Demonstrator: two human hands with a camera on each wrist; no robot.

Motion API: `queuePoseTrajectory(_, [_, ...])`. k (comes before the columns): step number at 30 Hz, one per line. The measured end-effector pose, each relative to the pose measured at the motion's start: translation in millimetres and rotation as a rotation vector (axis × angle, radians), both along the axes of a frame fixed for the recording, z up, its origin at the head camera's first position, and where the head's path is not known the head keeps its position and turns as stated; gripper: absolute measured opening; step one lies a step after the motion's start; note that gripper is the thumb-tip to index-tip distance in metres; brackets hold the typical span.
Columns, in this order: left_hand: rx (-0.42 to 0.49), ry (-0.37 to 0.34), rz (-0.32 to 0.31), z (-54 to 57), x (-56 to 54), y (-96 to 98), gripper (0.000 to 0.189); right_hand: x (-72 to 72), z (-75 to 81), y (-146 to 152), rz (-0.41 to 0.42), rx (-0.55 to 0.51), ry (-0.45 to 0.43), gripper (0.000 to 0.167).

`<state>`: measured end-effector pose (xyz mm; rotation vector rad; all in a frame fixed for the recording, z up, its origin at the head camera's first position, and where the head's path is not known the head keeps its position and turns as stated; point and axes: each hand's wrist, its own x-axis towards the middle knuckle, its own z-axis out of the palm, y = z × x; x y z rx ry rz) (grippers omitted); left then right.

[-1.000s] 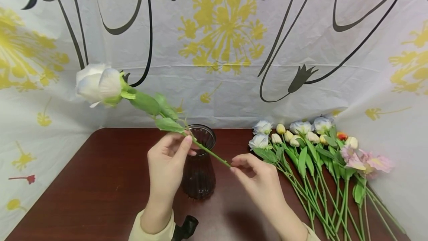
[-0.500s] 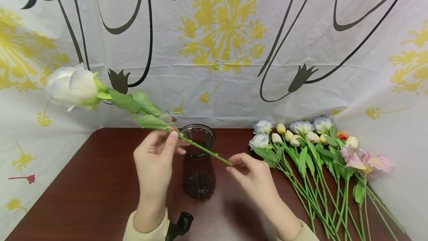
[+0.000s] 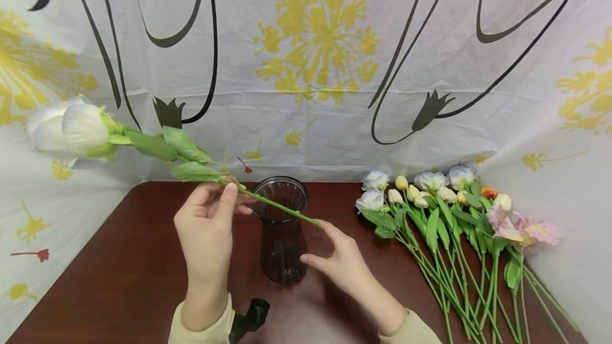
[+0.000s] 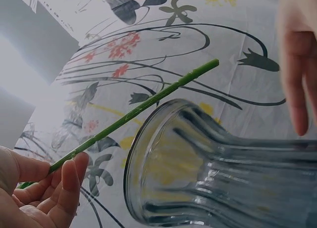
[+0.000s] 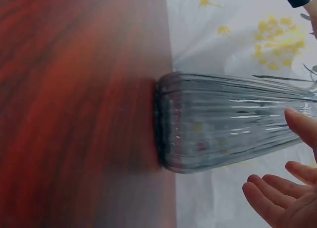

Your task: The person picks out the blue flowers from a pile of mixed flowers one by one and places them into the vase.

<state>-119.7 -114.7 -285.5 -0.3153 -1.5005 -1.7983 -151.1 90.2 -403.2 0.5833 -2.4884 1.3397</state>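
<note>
My left hand (image 3: 205,227) pinches the green stem of a pale blue-white artificial rose (image 3: 71,129) between thumb and fingers, just below its leaves. The bloom points to the left and the bare stem (image 4: 138,109) slants down to the right, crossing over the mouth of a dark, ribbed glass vase (image 3: 283,254) in the head view. My right hand (image 3: 346,264) has its fingers and thumb spread beside the vase, with nothing between them. In the left wrist view the cut stem end shows free, apart from the right hand (image 4: 299,74).
Several artificial flowers lie in a heap on the right of the dark red table (image 3: 119,259): blue-white roses (image 3: 372,200), pale tulips (image 3: 447,196) and a pink bloom (image 3: 526,230). A white patterned cloth (image 3: 325,142) surrounds the table's back and sides.
The rose and my left hand have moved left. My right hand, which held the stem's lower end, has let go and spread its fingers, shifting left towards the vase.
</note>
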Motion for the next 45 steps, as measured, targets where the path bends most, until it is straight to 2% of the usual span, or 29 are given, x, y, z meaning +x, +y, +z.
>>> queuePoseTrajectory(6, [0.047,0.031,0.015,0.5,-1.5,-5.6,0.018,-2.1,-8.8,-3,0.032,-0.018,-0.036,0.070])
queuePoseTrajectory(18, [0.121,0.063,0.024,0.7,-3.1,-13.6,0.014,-4.2,-19.7,-8,0.112,-0.003,-0.015,0.075])
queuePoseTrajectory(29, [0.182,0.084,0.034,1.7,-4.0,-19.6,0.016,-4.0,-22.6,-8,0.124,0.017,-0.043,0.069])
queuePoseTrajectory(34, [0.198,0.095,0.059,1.9,-4.6,-24.6,0.016,-3.5,-21.8,-9,0.121,0.029,-0.048,0.067])
queuePoseTrajectory(37, [0.232,0.108,0.034,2.0,-4.6,-27.3,0.015,-3.5,-21.9,-9,0.119,0.039,-0.045,0.067])
queuePoseTrajectory(41, [0.230,0.101,0.021,1.1,-5.3,-27.7,0.013,-4.4,-23.5,-8,0.120,0.042,-0.026,0.066])
queuePoseTrajectory(45, [0.164,0.070,0.055,0.1,-6.6,-26.3,0.015,-5.0,-24.2,-7,0.122,0.039,-0.014,0.063])
